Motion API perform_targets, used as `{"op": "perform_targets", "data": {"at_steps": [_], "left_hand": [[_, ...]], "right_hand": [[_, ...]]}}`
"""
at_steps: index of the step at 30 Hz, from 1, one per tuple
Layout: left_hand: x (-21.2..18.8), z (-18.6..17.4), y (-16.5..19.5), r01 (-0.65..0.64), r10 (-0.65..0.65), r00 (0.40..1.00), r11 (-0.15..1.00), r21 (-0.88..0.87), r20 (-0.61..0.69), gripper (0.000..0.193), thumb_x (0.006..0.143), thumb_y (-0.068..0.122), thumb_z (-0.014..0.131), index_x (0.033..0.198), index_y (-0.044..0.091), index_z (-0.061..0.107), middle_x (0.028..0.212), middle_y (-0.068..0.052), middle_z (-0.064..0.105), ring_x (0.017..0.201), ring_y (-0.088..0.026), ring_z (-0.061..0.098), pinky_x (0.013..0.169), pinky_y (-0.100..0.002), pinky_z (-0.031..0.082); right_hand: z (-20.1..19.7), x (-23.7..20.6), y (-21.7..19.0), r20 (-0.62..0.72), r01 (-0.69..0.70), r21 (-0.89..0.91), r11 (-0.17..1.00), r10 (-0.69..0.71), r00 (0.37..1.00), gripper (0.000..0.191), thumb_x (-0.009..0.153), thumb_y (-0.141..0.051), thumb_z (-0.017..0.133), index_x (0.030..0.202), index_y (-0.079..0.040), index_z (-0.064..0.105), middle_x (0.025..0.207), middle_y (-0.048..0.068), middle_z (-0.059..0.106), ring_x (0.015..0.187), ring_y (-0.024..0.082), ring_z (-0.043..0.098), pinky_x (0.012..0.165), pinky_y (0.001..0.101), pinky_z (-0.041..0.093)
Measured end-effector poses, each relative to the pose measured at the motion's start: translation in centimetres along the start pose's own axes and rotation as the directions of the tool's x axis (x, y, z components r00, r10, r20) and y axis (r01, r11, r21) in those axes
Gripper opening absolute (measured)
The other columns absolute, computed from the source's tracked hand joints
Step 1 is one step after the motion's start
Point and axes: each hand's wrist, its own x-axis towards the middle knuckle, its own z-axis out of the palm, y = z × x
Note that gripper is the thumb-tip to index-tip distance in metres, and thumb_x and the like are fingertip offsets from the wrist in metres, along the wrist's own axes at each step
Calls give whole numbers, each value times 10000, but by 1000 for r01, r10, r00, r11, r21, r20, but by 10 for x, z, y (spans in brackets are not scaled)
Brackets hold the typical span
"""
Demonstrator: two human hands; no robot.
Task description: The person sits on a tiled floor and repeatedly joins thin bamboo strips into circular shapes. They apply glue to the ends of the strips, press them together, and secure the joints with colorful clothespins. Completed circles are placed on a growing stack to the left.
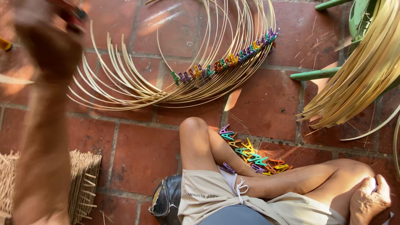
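My left hand (pixel 48 39) is raised at the upper left and blurred. Its fingers pinch a small red and dark peg (pixel 74 14). A pale strip (pixel 14 80) with a yellow peg (pixel 5 44) crosses the frame edge beside it. Beyond it on the brick floor lies a fan of thin bamboo hoops (pixel 137 89), held together by a row of coloured pegs (pixel 227 62). My right hand (pixel 368 199) rests on my right knee and holds nothing. A loose pile of coloured pegs (pixel 252 156) lies on the floor between my bare folded legs.
A thick bundle of flat bamboo strips (pixel 362 71) hangs over a green chair frame (pixel 316 75) at the upper right. A woven straw piece (pixel 85 175) sits at the lower left. A dark shoe (pixel 166 198) lies by my thigh.
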Motion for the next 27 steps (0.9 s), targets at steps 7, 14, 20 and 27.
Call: {"op": "perform_targets", "data": {"at_steps": [7,14,20,27], "left_hand": [[-170,162,15,-15,48,876,997,-73,480,216,1107,102,626,925,1,687,882,-131,657,903,-291,600,734,-416,481],[-216,203,64,214,-25,692,961,-172,721,108,883,92,651,969,83,714,979,-78,726,942,-269,634,844,-421,549],[-230,189,63,375,-167,585,924,-82,794,313,880,172,718,1187,183,780,1104,-83,773,967,-273,694,816,-393,577],[-207,135,133,833,-466,438,531,-153,769,318,1004,176,649,1305,148,749,1033,-130,779,792,-214,668,637,-356,530]], "right_hand": [[-20,19,-36,13,83,-189,979,-82,997,239,1021,-43,632,1236,46,687,1202,206,688,1131,327,645,1066,406,503],[49,110,-155,-22,-50,240,969,57,998,176,967,-120,742,1103,-14,780,883,106,730,774,185,677,680,315,526],[125,206,-214,232,-203,136,970,168,958,330,986,-176,745,739,34,685,611,147,649,487,198,562,390,303,403],[99,225,-248,273,-206,685,699,16,962,81,906,-77,639,887,1,630,696,117,685,546,170,703,414,284,577]]}}
